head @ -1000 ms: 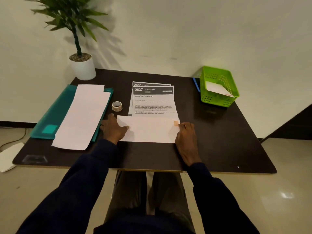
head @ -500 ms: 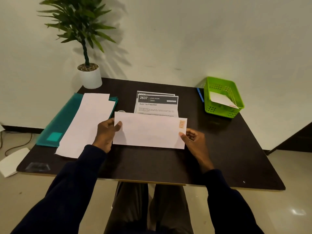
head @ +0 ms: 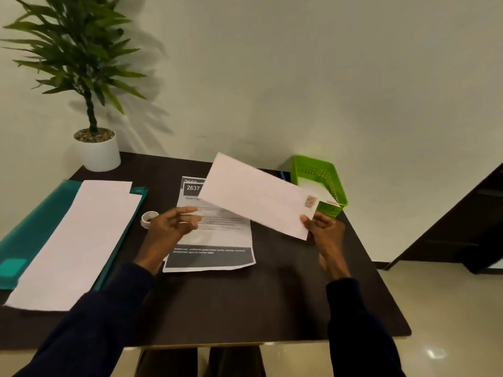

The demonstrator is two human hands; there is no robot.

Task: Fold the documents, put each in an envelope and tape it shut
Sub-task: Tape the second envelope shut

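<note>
My right hand [head: 325, 231] pinches the lower right corner of a white envelope [head: 253, 194] with a small stamp, held tilted in the air above the table. My left hand [head: 174, 224] hovers with fingers apart over the printed documents [head: 215, 240], holding nothing. The documents lie flat in a small stack in the middle of the dark table [head: 245, 300]. A roll of clear tape [head: 148, 217] sits just left of my left hand. A stack of blank white envelopes [head: 79, 240] rests on a teal folder [head: 35, 229] at the left.
A green plastic basket [head: 326, 172] with a white envelope inside stands at the back right, a blue pen beside it. A potted plant [head: 95, 148] in a white pot occupies the back left corner. The wall runs right behind the table.
The envelope was lifted off the documents with both hands, then my left hand let go. My right hand has swung it up and to the right, toward the green basket.
</note>
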